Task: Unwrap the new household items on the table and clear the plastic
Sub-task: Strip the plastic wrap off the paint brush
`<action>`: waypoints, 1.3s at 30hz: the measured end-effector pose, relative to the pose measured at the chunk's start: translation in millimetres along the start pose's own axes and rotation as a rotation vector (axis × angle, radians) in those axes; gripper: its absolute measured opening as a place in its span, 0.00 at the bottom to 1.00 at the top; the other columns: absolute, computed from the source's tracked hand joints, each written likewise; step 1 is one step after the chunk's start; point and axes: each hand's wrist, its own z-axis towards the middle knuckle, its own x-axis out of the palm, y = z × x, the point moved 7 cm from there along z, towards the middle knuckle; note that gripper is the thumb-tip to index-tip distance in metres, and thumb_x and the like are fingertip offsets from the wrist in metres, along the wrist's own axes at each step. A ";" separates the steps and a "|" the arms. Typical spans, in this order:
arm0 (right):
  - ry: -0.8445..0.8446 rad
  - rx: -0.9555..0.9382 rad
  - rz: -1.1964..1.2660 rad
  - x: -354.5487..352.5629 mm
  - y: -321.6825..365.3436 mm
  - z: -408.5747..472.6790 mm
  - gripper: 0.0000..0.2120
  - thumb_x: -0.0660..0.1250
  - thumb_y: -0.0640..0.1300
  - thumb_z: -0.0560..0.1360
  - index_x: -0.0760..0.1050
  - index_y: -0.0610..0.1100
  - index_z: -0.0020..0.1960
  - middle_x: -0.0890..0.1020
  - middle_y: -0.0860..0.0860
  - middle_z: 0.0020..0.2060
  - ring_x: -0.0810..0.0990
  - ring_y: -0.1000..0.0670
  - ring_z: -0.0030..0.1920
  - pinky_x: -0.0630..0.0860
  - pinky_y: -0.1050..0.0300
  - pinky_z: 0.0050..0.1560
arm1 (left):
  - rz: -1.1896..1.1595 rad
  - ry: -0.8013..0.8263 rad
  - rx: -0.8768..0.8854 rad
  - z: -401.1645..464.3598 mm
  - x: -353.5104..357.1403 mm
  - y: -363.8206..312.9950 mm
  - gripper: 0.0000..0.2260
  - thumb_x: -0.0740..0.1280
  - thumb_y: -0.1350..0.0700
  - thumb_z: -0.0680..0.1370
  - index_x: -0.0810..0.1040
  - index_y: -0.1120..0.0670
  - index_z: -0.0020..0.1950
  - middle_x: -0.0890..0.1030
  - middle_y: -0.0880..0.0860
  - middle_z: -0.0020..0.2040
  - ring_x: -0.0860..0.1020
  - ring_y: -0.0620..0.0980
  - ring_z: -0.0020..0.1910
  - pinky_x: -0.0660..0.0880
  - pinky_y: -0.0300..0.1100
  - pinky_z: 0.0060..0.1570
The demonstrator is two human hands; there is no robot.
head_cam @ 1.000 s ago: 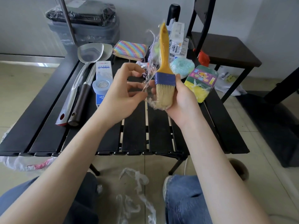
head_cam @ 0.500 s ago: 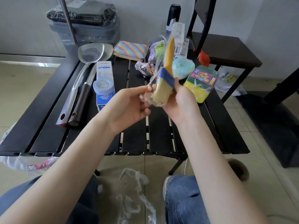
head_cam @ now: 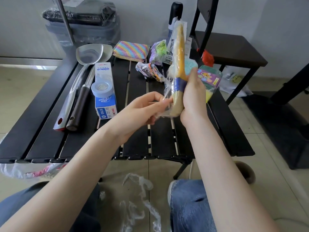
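A brush [head_cam: 179, 52] with a yellow handle, blue band and pale bristles stands bristles-down in clear plastic wrap [head_cam: 167, 86] above the black slatted table [head_cam: 41, 131]. My right hand [head_cam: 194, 96] grips it around the blue band and bristles. My left hand [head_cam: 143, 108] pinches the wrap beside the bristles, and the film stretches between finger and brush. Loose clear plastic [head_cam: 138, 203] lies on the floor between my knees.
On the table lie two metal spatulas [head_cam: 80, 84], a tape roll [head_cam: 101, 88] on a blue-white box [head_cam: 104, 91], a rainbow sponge [head_cam: 131, 51], small wrapped packets [head_cam: 148, 71] and a sponge pack [head_cam: 209, 79]. A dark chair [head_cam: 234, 51] stands right; a plastic bag [head_cam: 25, 169] lies under the left edge.
The brush has turned edge-on to me and moved right, its handle now more upright. My left hand has shifted from the wrap higher up to pinching film by the bristles.
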 end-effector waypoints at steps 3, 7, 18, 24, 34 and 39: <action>0.274 0.064 -0.106 19.3 0.4 -6.4 0.23 0.68 0.61 0.72 0.70 0.50 0.60 0.78 0.50 0.53 0.79 0.50 0.54 0.76 0.46 0.60 | 0.024 -0.119 0.067 0.6 -11.1 -6.1 0.08 0.62 0.54 0.80 0.72 0.51 0.41 0.73 0.42 0.31 0.70 0.39 0.32 0.69 0.32 0.38; 0.522 0.072 -0.011 25.9 0.1 -10.5 0.34 0.76 0.35 0.64 0.67 0.46 0.66 0.76 0.49 0.54 0.79 0.44 0.60 0.78 0.44 0.58 | -0.076 -0.198 0.100 0.1 -26.1 -10.9 0.09 0.62 0.56 0.80 0.72 0.52 0.40 0.75 0.43 0.32 0.72 0.39 0.33 0.69 0.31 0.36; 0.523 0.071 -0.284 28.0 -10.2 -10.4 0.38 0.68 0.34 0.75 0.55 0.60 0.75 0.74 0.47 0.63 0.83 0.43 0.51 0.82 0.48 0.37 | 0.035 -0.283 0.156 0.1 -36.7 -12.5 0.08 0.63 0.56 0.80 0.72 0.53 0.41 0.75 0.47 0.33 0.72 0.40 0.32 0.70 0.30 0.35; 0.540 0.036 -0.269 31.5 -6.2 -13.6 0.40 0.63 0.29 0.73 0.55 0.59 0.75 0.74 0.48 0.42 0.74 0.52 0.34 0.70 0.58 0.31 | 0.039 -0.298 0.155 -0.3 -38.7 -12.7 0.08 0.63 0.56 0.80 0.72 0.52 0.41 0.74 0.47 0.32 0.71 0.40 0.31 0.69 0.30 0.33; 0.597 0.091 -0.197 26.5 -5.1 -17.7 0.35 0.55 0.22 0.70 0.68 0.58 0.63 0.71 0.44 0.43 0.75 0.46 0.42 0.72 0.60 0.29 | 0.105 -0.368 0.192 -4.0 -48.3 -22.6 0.09 0.62 0.55 0.81 0.72 0.53 0.41 0.69 0.43 0.28 0.67 0.41 0.30 0.67 0.30 0.33; 0.596 0.172 -0.084 38.3 -19.0 -22.1 0.25 0.55 0.25 0.73 0.66 0.48 0.62 0.69 0.46 0.37 0.69 0.51 0.32 0.69 0.59 0.28 | 0.226 -0.461 0.200 -2.2 -49.0 -18.5 0.12 0.61 0.54 0.81 0.72 0.58 0.40 0.72 0.55 0.36 0.70 0.47 0.36 0.68 0.39 0.37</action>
